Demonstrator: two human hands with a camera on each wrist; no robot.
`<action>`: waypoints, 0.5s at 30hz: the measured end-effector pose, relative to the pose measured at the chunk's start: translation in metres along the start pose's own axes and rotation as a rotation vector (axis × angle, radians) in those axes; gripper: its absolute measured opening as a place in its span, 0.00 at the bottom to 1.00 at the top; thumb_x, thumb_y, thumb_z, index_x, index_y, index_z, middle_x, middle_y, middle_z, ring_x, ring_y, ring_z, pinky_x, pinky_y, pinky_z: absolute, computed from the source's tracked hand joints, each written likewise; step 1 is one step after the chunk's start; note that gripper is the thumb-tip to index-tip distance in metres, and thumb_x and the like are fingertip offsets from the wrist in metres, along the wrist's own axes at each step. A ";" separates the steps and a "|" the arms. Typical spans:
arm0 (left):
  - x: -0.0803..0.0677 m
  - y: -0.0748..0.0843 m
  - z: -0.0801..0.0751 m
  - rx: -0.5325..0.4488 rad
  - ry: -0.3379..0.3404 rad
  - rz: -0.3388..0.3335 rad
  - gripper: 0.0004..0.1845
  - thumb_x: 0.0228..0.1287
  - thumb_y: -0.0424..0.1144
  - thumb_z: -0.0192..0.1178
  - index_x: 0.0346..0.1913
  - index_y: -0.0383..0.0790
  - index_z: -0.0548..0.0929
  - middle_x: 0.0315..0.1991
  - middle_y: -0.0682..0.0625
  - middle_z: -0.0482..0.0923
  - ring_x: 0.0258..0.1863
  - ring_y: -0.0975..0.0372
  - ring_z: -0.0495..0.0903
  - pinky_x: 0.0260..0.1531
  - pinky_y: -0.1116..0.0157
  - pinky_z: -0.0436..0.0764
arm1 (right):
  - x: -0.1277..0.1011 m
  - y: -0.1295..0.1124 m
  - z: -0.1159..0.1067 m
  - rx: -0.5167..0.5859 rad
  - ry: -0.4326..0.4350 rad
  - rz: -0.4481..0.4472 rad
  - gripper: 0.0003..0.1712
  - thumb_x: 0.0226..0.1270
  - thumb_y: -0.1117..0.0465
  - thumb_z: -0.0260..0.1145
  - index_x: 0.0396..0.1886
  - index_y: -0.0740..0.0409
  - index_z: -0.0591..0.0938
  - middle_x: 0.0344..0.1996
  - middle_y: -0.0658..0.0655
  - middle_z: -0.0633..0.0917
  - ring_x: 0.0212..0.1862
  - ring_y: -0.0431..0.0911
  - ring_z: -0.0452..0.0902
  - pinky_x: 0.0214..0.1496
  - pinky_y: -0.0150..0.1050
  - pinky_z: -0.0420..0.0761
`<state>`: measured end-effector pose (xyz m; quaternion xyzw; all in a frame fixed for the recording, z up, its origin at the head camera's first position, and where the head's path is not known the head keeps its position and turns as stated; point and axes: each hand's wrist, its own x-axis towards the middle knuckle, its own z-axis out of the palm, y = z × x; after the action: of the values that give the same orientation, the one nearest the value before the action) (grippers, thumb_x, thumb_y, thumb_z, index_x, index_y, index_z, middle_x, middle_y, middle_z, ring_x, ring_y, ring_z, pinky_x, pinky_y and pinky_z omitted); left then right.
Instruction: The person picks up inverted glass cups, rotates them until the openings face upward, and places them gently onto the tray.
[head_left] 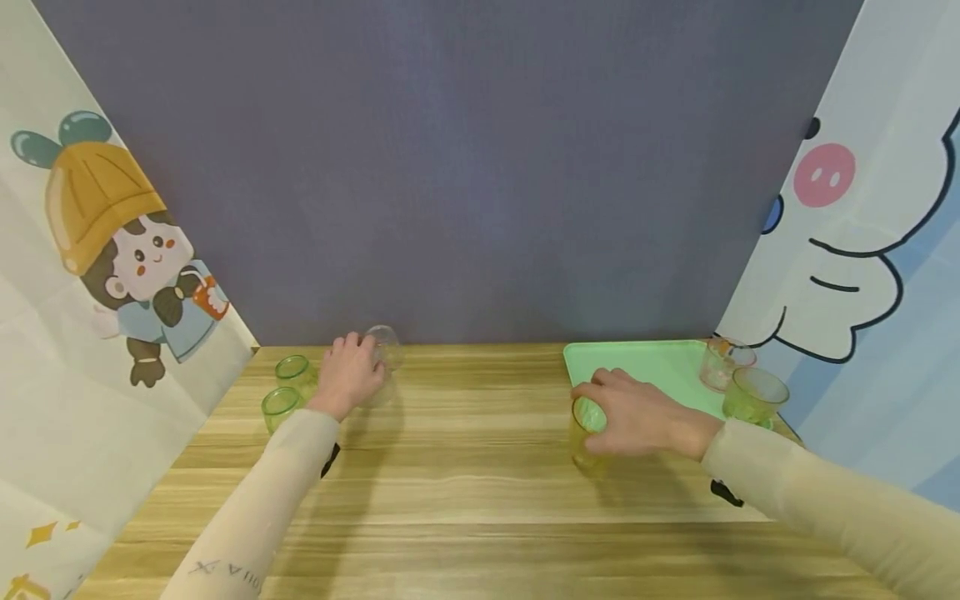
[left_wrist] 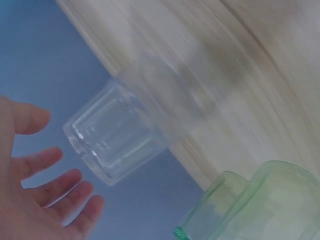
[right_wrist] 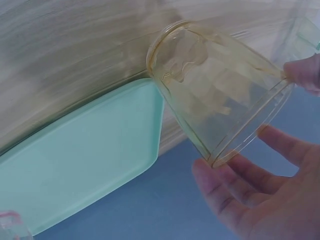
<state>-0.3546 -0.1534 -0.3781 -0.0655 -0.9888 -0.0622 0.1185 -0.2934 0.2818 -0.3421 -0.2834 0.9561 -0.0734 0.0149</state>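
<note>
My right hand (head_left: 633, 412) pinches an amber drinking glass (right_wrist: 215, 85) by its rim, thumb on one side and fingertips on the other. In the head view that amber glass (head_left: 585, 446) hangs close over the table, just in front of a mint-green tray. At the table's back left, my left hand (head_left: 348, 377) is beside a clear glass (head_left: 385, 343). The left wrist view shows the left hand (left_wrist: 45, 190) with spread, loosely bent fingers, apart from the clear glass (left_wrist: 117, 127).
Two green glasses (head_left: 282, 402) stand left of my left hand. On the right side of the tray (head_left: 637, 362) are a pink-tinted glass (head_left: 718, 367) and a yellow-green glass (head_left: 752, 402). A grey panel (head_left: 480, 183) rises behind the wooden table (head_left: 465, 500).
</note>
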 end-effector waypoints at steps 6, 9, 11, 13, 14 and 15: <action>0.003 -0.010 0.002 -0.006 -0.021 -0.010 0.27 0.75 0.44 0.54 0.67 0.27 0.71 0.62 0.27 0.69 0.61 0.33 0.68 0.59 0.37 0.71 | 0.000 0.004 -0.002 -0.003 -0.004 0.000 0.35 0.49 0.47 0.70 0.61 0.50 0.81 0.48 0.53 0.77 0.47 0.50 0.71 0.33 0.42 0.74; 0.004 -0.012 0.003 -0.011 -0.025 0.001 0.27 0.75 0.44 0.54 0.67 0.27 0.70 0.62 0.26 0.68 0.61 0.33 0.67 0.58 0.37 0.71 | 0.001 0.006 -0.002 -0.011 0.005 0.003 0.35 0.49 0.47 0.70 0.60 0.49 0.81 0.48 0.53 0.77 0.47 0.50 0.71 0.32 0.42 0.74; 0.005 -0.013 0.004 -0.017 -0.030 0.004 0.28 0.75 0.44 0.54 0.67 0.27 0.70 0.62 0.26 0.68 0.61 0.33 0.67 0.58 0.37 0.72 | 0.001 0.008 -0.004 -0.014 0.018 0.005 0.36 0.48 0.46 0.71 0.60 0.49 0.81 0.47 0.53 0.77 0.47 0.50 0.72 0.31 0.43 0.73; 0.007 -0.014 0.004 -0.021 -0.037 0.005 0.28 0.75 0.45 0.53 0.68 0.27 0.70 0.62 0.26 0.68 0.61 0.33 0.67 0.58 0.37 0.72 | 0.001 0.010 -0.005 -0.019 0.028 0.010 0.36 0.48 0.45 0.71 0.60 0.49 0.81 0.47 0.52 0.77 0.47 0.49 0.72 0.30 0.43 0.73; 0.007 -0.014 0.005 -0.020 -0.044 0.007 0.28 0.76 0.45 0.53 0.68 0.27 0.69 0.62 0.26 0.67 0.61 0.33 0.67 0.58 0.37 0.72 | 0.001 0.010 -0.006 -0.019 0.033 0.009 0.36 0.48 0.45 0.71 0.60 0.49 0.81 0.47 0.52 0.77 0.46 0.49 0.72 0.30 0.43 0.73; 0.008 -0.014 0.005 -0.019 -0.052 0.008 0.28 0.76 0.45 0.53 0.69 0.27 0.69 0.62 0.26 0.67 0.61 0.33 0.67 0.58 0.37 0.72 | 0.001 0.011 -0.007 -0.019 0.034 0.010 0.36 0.48 0.45 0.71 0.60 0.49 0.81 0.47 0.52 0.77 0.46 0.50 0.71 0.30 0.42 0.73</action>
<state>-0.3658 -0.1655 -0.3824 -0.0721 -0.9907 -0.0693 0.0925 -0.3008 0.2914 -0.3371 -0.2773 0.9583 -0.0690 -0.0039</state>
